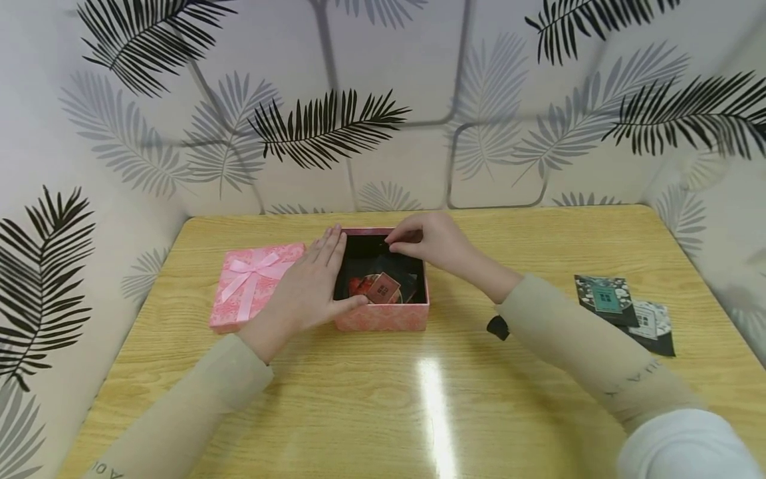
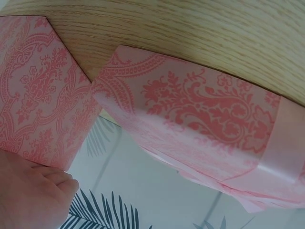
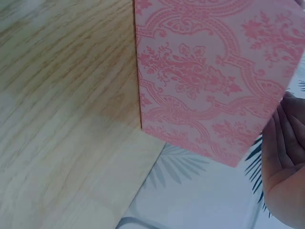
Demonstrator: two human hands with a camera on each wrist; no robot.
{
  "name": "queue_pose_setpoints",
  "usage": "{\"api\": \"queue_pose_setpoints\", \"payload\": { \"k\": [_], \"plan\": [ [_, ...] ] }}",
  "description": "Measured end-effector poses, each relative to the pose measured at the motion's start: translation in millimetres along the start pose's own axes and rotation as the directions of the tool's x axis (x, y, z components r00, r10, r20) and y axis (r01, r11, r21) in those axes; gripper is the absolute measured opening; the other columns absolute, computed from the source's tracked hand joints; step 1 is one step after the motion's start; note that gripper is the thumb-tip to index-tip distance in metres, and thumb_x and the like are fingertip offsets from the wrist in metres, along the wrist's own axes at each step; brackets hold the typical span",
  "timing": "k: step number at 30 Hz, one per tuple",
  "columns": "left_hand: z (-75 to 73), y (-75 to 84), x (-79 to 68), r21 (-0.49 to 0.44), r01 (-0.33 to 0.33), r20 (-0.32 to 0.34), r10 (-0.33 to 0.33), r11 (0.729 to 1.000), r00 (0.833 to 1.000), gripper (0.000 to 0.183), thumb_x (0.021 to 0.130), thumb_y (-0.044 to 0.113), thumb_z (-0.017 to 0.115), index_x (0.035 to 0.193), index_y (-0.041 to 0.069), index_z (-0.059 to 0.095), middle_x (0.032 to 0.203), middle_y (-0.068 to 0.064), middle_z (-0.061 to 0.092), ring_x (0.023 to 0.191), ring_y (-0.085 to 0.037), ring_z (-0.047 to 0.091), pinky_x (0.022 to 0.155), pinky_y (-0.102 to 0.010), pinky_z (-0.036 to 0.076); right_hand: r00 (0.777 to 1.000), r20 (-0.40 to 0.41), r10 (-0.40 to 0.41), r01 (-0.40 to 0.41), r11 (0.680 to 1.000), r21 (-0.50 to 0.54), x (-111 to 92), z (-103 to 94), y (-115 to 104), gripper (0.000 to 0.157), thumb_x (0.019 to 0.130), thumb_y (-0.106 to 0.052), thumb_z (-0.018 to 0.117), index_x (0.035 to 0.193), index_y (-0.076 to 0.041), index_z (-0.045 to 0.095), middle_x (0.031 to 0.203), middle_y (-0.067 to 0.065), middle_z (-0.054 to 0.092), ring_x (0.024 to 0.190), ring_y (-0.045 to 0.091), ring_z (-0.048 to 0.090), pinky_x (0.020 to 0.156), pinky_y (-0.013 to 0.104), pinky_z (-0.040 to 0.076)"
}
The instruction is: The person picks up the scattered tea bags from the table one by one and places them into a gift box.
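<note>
A pink patterned box (image 1: 383, 318) stands uncovered on the table, its inside black. My left hand (image 1: 308, 283) rests along its left rim with straight fingers, the thumb at the front edge. Over the box's back right part, my right hand (image 1: 439, 247) pinches something dark, apparently a black packet (image 1: 387, 265), hard to make out against the black lining. Inside lies a packet with a red label (image 1: 383, 289). The left wrist view shows the box side (image 2: 40, 90) with curled-looking fingertips at its rim; in the right wrist view the fingers are partly behind the box (image 3: 200, 81).
Left of the box lies its pink lid (image 1: 254, 276) with a ribbon bow. Two overlapping packets, one green-labelled (image 1: 607, 298) and one grey-white (image 1: 649, 322), lie at the right. A small black scrap (image 1: 498, 327) sits beside the right sleeve. A leaf-patterned curtain (image 1: 395, 173) stands behind the table.
</note>
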State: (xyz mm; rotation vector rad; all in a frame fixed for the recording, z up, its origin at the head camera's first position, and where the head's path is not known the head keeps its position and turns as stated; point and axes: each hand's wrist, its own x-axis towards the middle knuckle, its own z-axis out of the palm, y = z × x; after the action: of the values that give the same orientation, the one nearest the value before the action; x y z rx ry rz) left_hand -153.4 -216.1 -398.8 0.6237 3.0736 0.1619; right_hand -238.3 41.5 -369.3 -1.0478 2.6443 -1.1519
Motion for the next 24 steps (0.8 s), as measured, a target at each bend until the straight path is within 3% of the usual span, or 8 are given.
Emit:
{"api": "queue_pose_setpoints", "payload": {
  "k": [10,18,24],
  "plan": [
    [1.1,0.7,0.6,-0.010,-0.001,0.001,0.001,1.000,1.000,0.113,0.098,0.073,0.056,0.169,-0.003,0.012,0.179,-0.020,0.010,0.167,-0.034,0.011,0.135,-0.051,0.022,0.999,-0.049,0.023,-0.023,1.000,0.013,-27,-28.7,3,0.017,0.094,-0.008,0.081,0.110,-0.003,0.083,0.107,0.011,0.082,0.094,0.026,0.077,0.087,0.040,0.063],
    [0.5,1.4,1.9,-0.012,-0.002,0.009,0.003,1.000,1.000,0.114,0.098,0.073,0.056,0.168,-0.004,0.011,0.178,-0.021,0.008,0.167,-0.035,0.011,0.135,-0.051,0.021,0.994,-0.099,0.036,-0.039,0.999,-0.021,-56,-55.8,8,0.014,0.095,-0.008,0.080,0.108,-0.006,0.083,0.103,0.010,0.083,0.091,0.023,0.077,0.081,0.020,0.059],
    [0.6,1.1,2.6,-0.010,0.000,0.013,0.000,1.000,1.000,0.113,0.098,0.074,0.055,0.168,-0.004,0.011,0.178,-0.021,0.008,0.167,-0.035,0.012,0.135,-0.051,0.021,0.990,-0.133,0.038,-0.048,0.996,-0.071,-79,-76.4,9,0.013,0.095,-0.009,0.081,0.108,-0.009,0.084,0.103,0.007,0.083,0.089,0.017,0.076,0.080,0.017,0.058]
  ]
}}
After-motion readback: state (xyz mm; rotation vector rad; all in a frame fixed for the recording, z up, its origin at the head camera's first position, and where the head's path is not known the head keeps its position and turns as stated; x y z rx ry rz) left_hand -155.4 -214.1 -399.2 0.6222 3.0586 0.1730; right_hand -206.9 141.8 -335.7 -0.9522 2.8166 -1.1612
